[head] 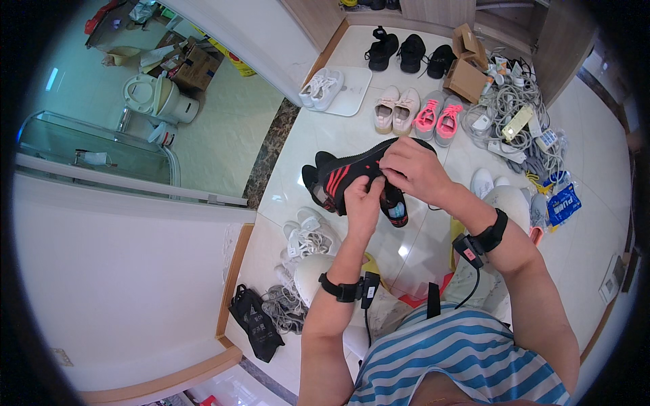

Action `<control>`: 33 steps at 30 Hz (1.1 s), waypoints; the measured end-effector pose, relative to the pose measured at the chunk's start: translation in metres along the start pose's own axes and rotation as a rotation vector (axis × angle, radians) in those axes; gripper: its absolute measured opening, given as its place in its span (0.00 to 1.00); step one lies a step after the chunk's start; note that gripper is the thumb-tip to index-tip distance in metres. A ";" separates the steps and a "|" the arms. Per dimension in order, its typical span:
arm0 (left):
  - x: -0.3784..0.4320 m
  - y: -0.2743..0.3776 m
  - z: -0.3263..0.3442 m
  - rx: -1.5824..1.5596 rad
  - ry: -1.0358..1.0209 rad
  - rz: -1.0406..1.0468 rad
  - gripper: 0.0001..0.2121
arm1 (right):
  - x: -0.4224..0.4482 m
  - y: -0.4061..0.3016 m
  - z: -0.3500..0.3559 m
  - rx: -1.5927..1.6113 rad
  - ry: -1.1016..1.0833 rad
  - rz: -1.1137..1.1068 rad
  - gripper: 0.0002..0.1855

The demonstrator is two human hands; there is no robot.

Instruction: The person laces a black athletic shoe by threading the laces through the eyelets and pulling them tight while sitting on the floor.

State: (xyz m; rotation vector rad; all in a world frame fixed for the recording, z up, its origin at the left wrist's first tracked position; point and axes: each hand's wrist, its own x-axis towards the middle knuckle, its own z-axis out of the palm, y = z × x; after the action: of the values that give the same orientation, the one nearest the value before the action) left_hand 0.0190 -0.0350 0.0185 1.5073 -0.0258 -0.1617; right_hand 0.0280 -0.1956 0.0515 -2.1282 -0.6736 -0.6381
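Both my hands are on a black shoe with red stripes [350, 175], held on its side above the tiled floor. My left hand [364, 203] grips its lower edge, with the thumb towards the shoe's middle. My right hand [414, 170] pinches at the shoe's upper near the other end; the fingertips of both hands are close together. What the fingertips pinch is too small to tell. Below the held shoe, another black shoe with red trim [397, 209] shows, its insole partly visible. More black footwear [312, 177] shows beyond the held shoe's left end.
White sneakers [322, 89] rest on a white scale [355, 91]. Beige shoes [397, 109], grey-pink sneakers [437, 117] and several black shoes [411, 53] stand ahead. Tangled cables [513, 116] and a cardboard box [464, 80] lie right. White sneakers [312, 233] and a black drawstring bag [256, 322] lie left.
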 end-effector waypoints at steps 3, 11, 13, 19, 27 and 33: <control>0.002 -0.004 0.000 -0.005 -0.005 0.000 0.05 | 0.004 -0.003 -0.001 0.047 0.021 -0.059 0.07; 0.007 -0.010 0.000 0.133 0.113 0.033 0.11 | -0.002 0.004 0.013 0.885 -0.015 0.687 0.05; 0.006 -0.010 -0.001 0.127 0.107 0.008 0.11 | -0.004 0.009 0.011 0.806 -0.116 0.816 0.05; 0.010 -0.001 -0.001 -0.156 0.219 -0.052 0.10 | -0.014 0.014 0.019 0.643 -0.263 0.786 0.08; 0.020 0.001 -0.013 -0.645 0.145 -0.102 0.05 | -0.007 -0.004 -0.003 0.568 -0.787 0.464 0.12; 0.024 0.003 -0.019 -0.725 0.187 -0.176 0.10 | -0.006 -0.007 -0.010 0.638 -1.145 0.332 0.13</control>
State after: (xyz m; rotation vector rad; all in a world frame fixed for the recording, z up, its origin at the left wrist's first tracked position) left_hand 0.0455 -0.0186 0.0181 0.7928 0.2887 -0.1490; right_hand 0.0169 -0.2013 0.0571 -1.7567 -0.8978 0.9581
